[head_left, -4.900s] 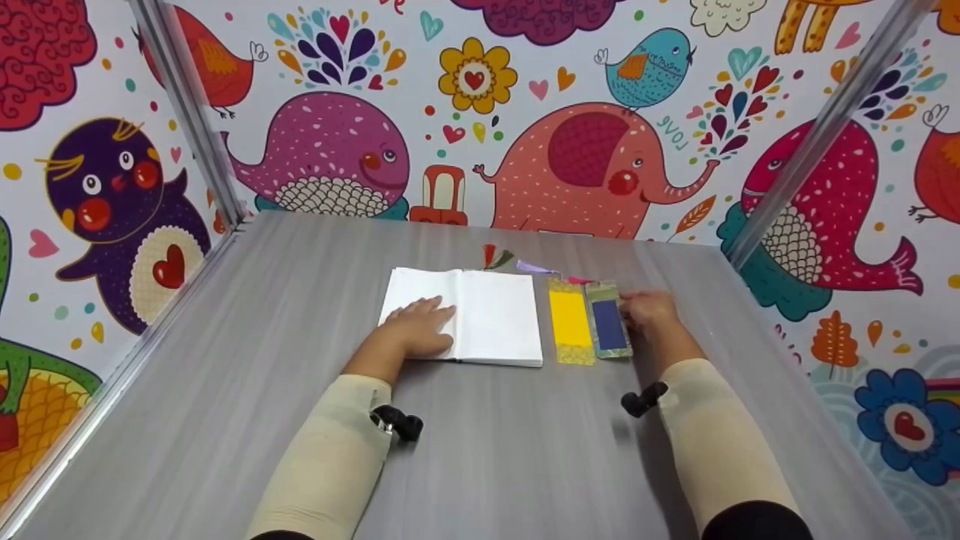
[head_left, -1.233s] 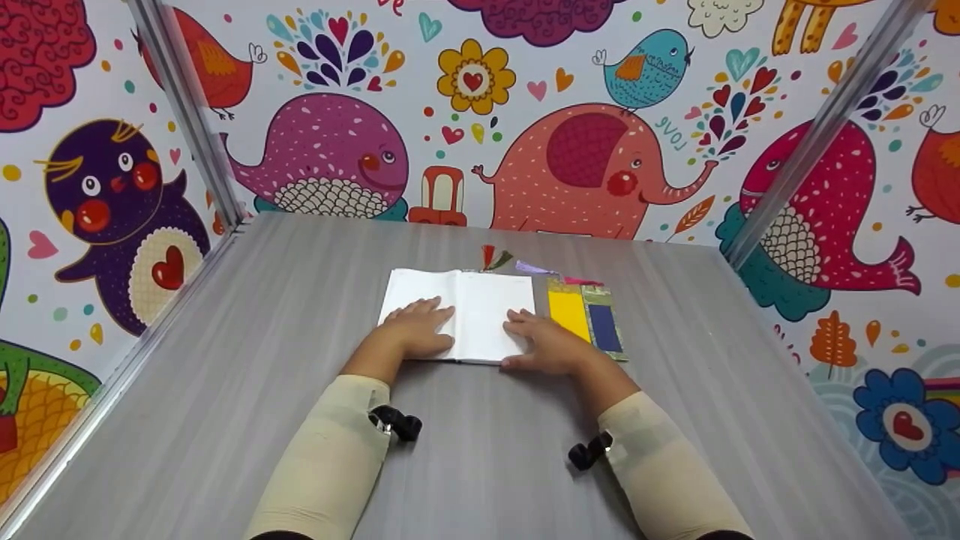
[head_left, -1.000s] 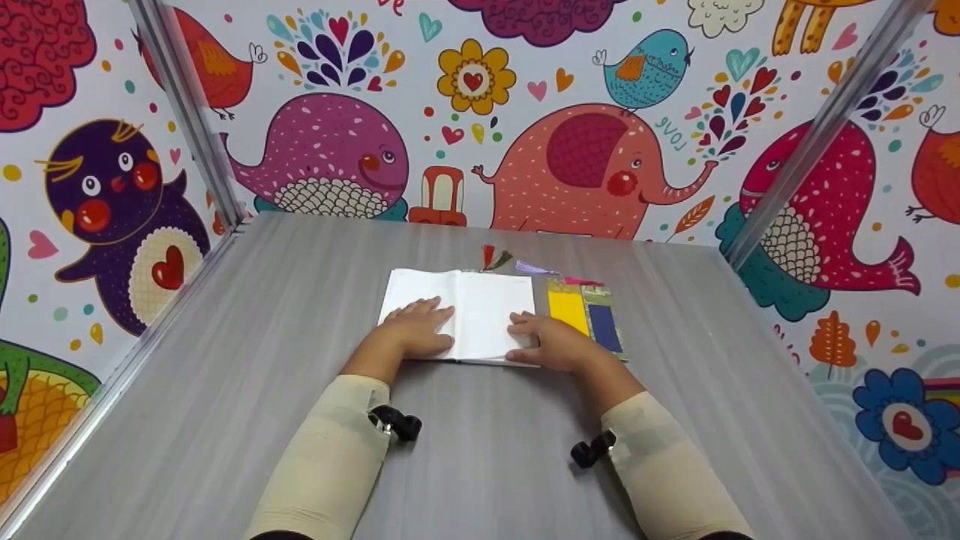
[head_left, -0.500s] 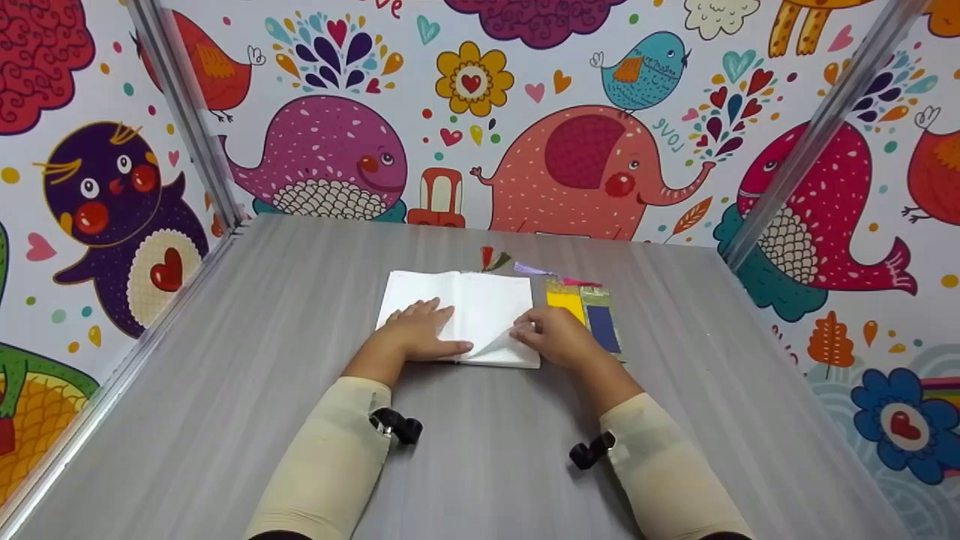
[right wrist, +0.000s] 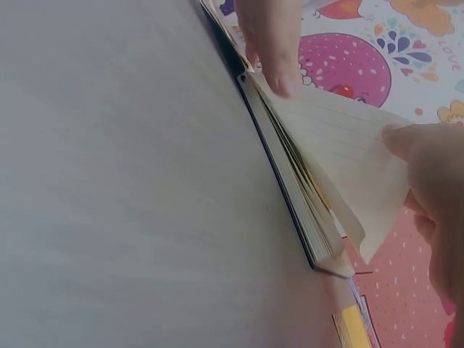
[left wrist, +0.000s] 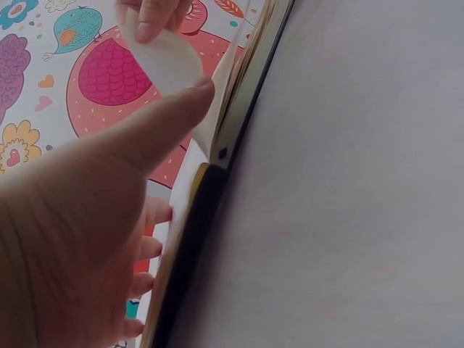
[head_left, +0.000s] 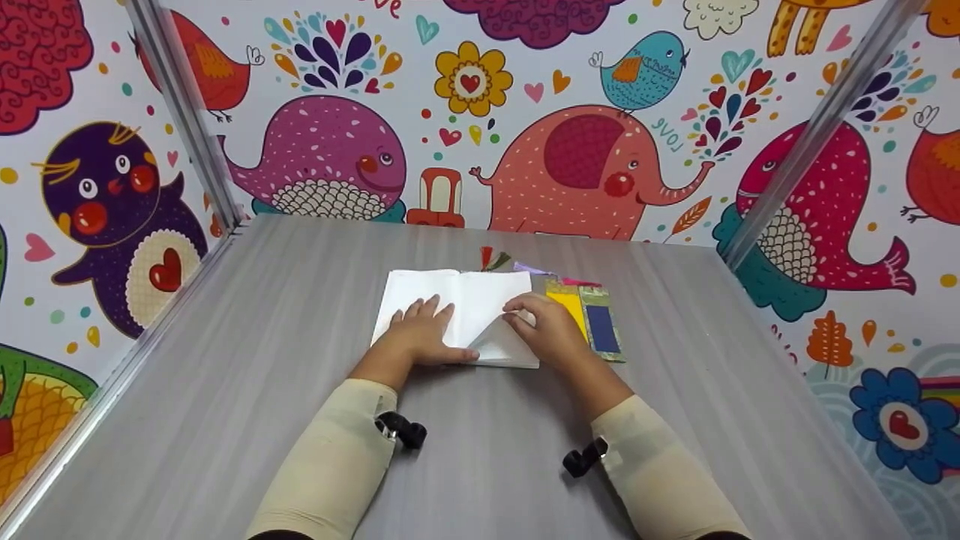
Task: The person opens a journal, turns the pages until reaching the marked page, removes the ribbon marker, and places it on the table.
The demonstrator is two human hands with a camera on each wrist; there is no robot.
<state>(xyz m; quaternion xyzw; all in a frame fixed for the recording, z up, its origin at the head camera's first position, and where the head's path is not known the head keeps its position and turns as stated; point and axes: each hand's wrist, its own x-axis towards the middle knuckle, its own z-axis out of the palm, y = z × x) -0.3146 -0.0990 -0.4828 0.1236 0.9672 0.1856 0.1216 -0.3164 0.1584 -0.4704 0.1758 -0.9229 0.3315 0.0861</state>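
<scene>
An open notebook (head_left: 480, 289) with pale pages lies on the grey table (head_left: 480, 450). My left hand (head_left: 421, 334) rests flat on its left page, fingers spread, the thumb reaching past the spine along the near edge. My right hand (head_left: 551, 330) pinches the corner of a right-hand page (right wrist: 348, 138) between thumb and fingers. That page is lifted and curls toward the left; faint ruled lines show on its underside in the right wrist view. In the left wrist view, the left thumb (left wrist: 177, 109) lies close to the raised page (left wrist: 170, 64).
Right of the notebook lie a yellow bookmark (head_left: 566, 301) and a blue bookmark (head_left: 602, 328), partly behind the right hand. Red and green tassels (head_left: 491, 259) stick out behind the notebook; a purple tassel (head_left: 529, 267) and a pink one (head_left: 581, 283) lie nearby. A cartoon-printed wall (head_left: 450, 112) stands behind.
My right hand left the blue bookmark, came onto the right page, then pinched its corner and raised it leftward. The left thumb stretched right across the spine; the rest of that hand barely shifted.
</scene>
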